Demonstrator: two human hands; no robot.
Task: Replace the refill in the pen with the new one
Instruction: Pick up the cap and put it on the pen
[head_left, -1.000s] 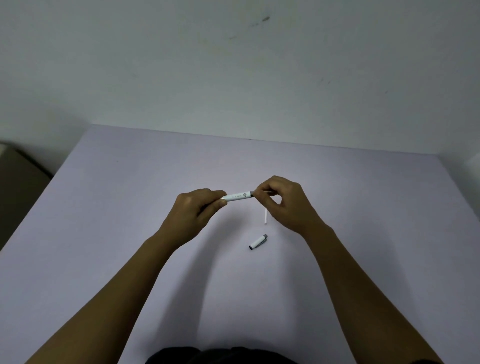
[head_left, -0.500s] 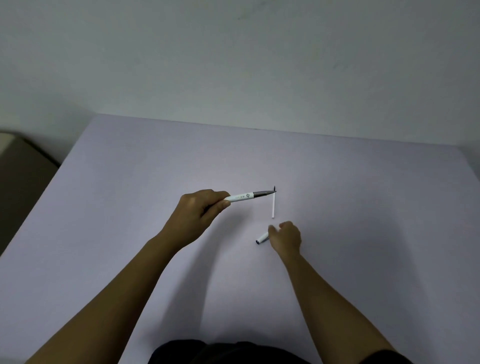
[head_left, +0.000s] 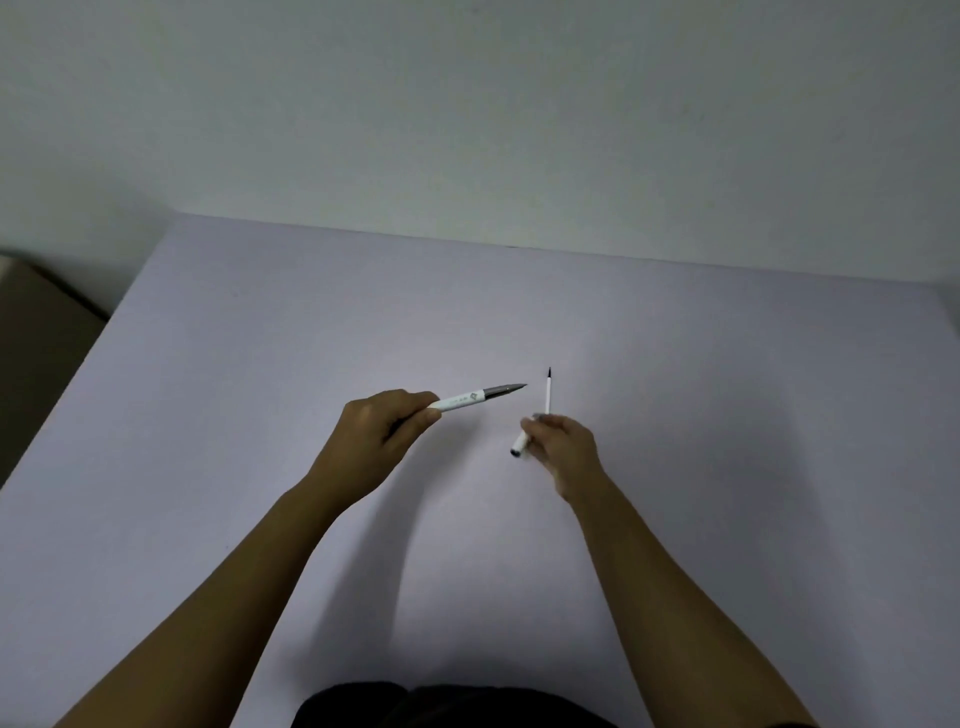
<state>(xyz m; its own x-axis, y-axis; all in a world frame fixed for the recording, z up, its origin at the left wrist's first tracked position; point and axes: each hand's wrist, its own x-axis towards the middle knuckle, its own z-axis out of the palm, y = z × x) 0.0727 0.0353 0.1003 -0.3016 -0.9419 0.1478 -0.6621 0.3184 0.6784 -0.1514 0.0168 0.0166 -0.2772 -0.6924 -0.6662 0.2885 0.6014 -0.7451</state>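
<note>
Pen cap (head_left: 520, 445) now off the table, in right hand (head_left: 563, 447).

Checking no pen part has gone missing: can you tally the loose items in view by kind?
Pen body, tip fitted, in the left hand: 1
Pen cap, in the right hand: 1
Loose refill lying on the table: 1
Total: 3
</note>
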